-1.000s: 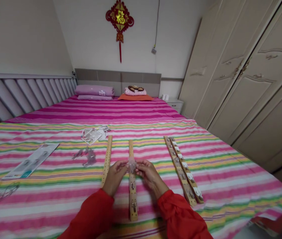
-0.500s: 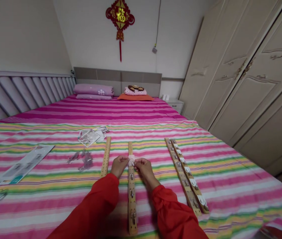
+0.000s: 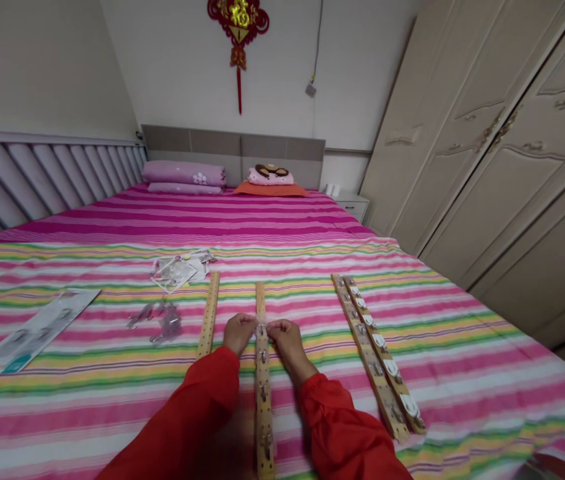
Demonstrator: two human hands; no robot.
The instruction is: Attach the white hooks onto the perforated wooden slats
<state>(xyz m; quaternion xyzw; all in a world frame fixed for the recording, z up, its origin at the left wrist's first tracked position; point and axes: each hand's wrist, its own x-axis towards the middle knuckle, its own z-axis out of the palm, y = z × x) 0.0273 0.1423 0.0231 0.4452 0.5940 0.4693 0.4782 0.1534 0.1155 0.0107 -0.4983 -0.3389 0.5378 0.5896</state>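
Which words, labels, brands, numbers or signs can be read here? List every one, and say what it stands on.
"福", in gold, on the red wall hanging.
Print on the teal corner of the long card: too blurred to read.
Any print on the pile of packets: too small to read.
Middle wooden strip: no readable text.

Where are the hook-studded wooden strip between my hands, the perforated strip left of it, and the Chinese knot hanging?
Hook-studded wooden strip [image 3: 263, 373], head view: bare patch midway along.
Perforated wooden strip [image 3: 209, 313], head view: middle of visible face.
Chinese knot hanging [image 3: 238, 57], head view: its small lower ornament.
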